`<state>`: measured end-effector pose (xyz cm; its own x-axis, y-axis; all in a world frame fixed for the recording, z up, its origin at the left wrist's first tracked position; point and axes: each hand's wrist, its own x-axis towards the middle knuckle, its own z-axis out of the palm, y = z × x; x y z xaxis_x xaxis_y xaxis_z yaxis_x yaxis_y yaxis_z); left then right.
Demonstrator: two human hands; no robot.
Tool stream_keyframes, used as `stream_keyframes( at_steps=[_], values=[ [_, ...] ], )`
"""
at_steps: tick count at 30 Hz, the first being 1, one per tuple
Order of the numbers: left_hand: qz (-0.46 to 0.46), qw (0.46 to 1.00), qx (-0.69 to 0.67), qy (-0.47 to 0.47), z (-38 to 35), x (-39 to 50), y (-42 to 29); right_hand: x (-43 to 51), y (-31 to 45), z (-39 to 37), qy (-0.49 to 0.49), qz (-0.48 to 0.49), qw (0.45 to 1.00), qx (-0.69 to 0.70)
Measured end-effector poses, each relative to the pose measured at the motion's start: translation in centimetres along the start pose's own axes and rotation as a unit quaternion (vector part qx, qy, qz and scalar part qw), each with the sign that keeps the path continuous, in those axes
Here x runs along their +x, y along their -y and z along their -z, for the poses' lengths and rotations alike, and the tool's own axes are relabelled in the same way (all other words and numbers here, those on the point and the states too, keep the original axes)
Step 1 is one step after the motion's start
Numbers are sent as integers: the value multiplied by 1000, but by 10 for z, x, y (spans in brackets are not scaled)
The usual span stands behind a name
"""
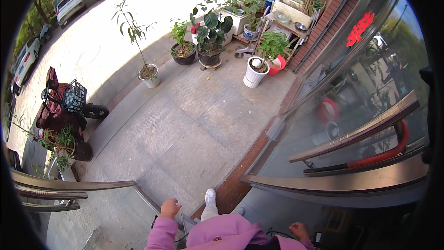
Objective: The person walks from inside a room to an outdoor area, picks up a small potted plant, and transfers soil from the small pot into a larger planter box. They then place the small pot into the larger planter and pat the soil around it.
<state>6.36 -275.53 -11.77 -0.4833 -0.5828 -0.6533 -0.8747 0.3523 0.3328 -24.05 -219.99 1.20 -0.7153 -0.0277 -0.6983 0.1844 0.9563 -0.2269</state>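
Note:
My left hand (170,208), in a pink sleeve, is beside the edge of the left glass door (138,201); whether it touches the door, and whether its fingers hold anything, I cannot tell. Low on the right is my right hand (299,230), its fingers curled; a dark cable (274,232) runs close by, and a grip on it cannot be made out. One white shoe (210,197) stands at the reddish stone threshold (229,194), with the other (240,211) behind it on the dark floor. The right glass door (340,146) has a long metal handle (357,128) with a red and black U-lock (381,156) below it.
Grey paving (173,128) lies outside. Potted plants (210,55) line its far side, with a white ribbed planter (256,73) nearer the right wall. A wooden stand (295,31) holds a trough and bowls. At the left are a scooter (62,107) and another potted plant (81,150).

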Motion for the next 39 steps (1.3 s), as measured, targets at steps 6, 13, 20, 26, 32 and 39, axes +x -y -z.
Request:
stream_keyframes(
  at_steps=[6, 13, 20, 26, 32, 39],
  values=[
    [0, 1000, 10, 0, 1, 2, 6, -4, -4, -11, 10, 19, 999, 25],
    [-7, 1000, 11, -1, 4, 3, 4, -11, 24, -10, 18, 10, 1000, -13],
    [5, 998, 66, 11, 11, 8, -11, -8, 63, -24, 28, 74, 997, 22],
    [-38, 998, 41, -15, 39, 31, -55, 21, 49, -41, 38, 106, 993, 43],
    [-60, 997, 51, 3, 75, 87, -79, 41, 66, -58, 86, 91, 988, 89],
    [-108, 993, 33, -39, 152, 218, -94, 60, 198, -60, 107, 56, 984, 134]
  ],
)
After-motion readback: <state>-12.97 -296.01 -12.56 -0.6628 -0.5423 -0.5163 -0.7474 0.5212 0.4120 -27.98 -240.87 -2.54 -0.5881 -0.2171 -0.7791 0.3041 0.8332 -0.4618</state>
